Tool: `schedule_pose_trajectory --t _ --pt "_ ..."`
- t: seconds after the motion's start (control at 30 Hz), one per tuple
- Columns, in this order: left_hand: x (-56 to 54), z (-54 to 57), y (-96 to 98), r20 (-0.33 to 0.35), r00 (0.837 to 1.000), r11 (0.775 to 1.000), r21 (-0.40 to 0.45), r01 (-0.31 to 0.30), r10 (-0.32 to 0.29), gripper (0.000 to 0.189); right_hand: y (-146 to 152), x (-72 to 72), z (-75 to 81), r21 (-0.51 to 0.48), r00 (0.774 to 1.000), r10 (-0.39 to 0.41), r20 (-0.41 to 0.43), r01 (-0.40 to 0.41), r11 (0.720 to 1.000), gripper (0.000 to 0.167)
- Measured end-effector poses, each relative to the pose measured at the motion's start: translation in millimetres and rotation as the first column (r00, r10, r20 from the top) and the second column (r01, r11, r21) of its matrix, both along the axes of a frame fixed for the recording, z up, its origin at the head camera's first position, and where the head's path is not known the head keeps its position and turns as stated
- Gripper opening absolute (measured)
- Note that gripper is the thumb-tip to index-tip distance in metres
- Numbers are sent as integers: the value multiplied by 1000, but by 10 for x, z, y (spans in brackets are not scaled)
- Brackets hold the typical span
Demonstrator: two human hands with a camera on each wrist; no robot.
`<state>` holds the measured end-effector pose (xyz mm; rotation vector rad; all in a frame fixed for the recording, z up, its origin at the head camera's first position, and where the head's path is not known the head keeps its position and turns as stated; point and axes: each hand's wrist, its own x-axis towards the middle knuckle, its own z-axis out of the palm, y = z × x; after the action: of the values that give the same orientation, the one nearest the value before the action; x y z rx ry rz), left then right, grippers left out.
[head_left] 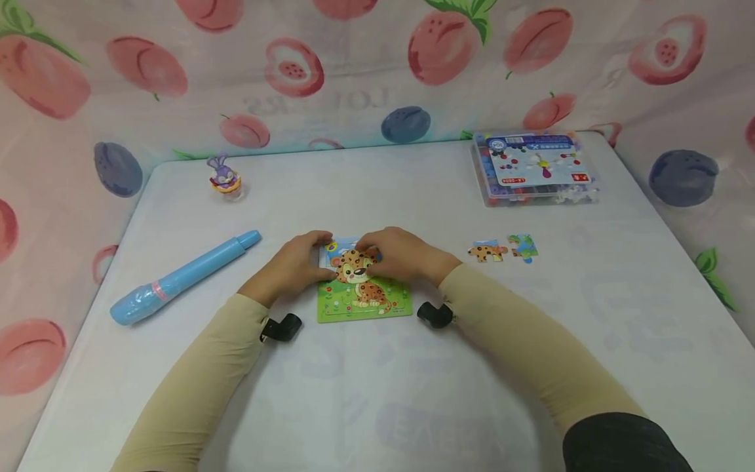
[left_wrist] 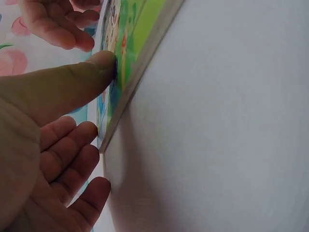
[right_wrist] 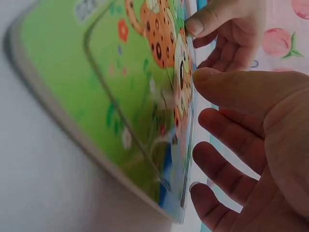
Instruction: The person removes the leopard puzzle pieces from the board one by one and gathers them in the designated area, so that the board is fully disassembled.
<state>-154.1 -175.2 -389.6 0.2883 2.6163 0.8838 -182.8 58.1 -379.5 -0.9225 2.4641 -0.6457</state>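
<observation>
Puzzle (head_left: 354, 317) is what we find between our two hands: a flat board with a cartoon leopard (head_left: 368, 295) on green grass, lying on the worktop (head_left: 354, 406) just right of the left grip (head_left: 289, 265) and partly under the right grip (head_left: 407, 252). Our left grip is part open, thumb and forefinger spread apart; its thumb presses on the left part of the board, while its forefinger touches the upper left corner. Our right grip is part open too, its relaxed fingers set apart from the thumb; the thumb touches the leopard's head and the fingers lie near the board's far edge. To the right of the right grip we have two loose jigsaw pieces, a spotted piece (head_left: 487, 251) nearer to it and a green and blue piece (head_left: 523, 248) just beyond. Farther out and to the right of that grip sits a clear plastic box (head_left: 537, 167) with a printed label. To the left of the left grip we see a light blue tube (head_left: 189, 276) with a pink band, lying aslant, and farther beyond that grip, also leftward, a small purple rabbit toy (head_left: 226, 176). Behind everything, well beyond both grips, hangs a fruit-printed cloth (head_left: 348, 65).
</observation>
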Motion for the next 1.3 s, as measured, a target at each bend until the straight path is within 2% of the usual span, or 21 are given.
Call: schedule_pose_trajectory --t 0.17,0.73,1.03,1.3 --pt "0 8 -7 4 1000 1000 5 -1 1 78 -94 26 -8 11 1000 -1 26 1 1000 46" --pt "8 13 -7 1 1000 1000 14 0 0 76 -215 68 -17 25 1000 17 19 -17 1000 44" --pt "0 7 -11 3 1000 1000 15 2 -2 77 -223 64 -31 -7 991 -68 118 69 998 45" --pt "-2 8 -11 6 1000 1000 12 -1 1 76 -230 52 -24 -54 989 -77 128 85 995 45"
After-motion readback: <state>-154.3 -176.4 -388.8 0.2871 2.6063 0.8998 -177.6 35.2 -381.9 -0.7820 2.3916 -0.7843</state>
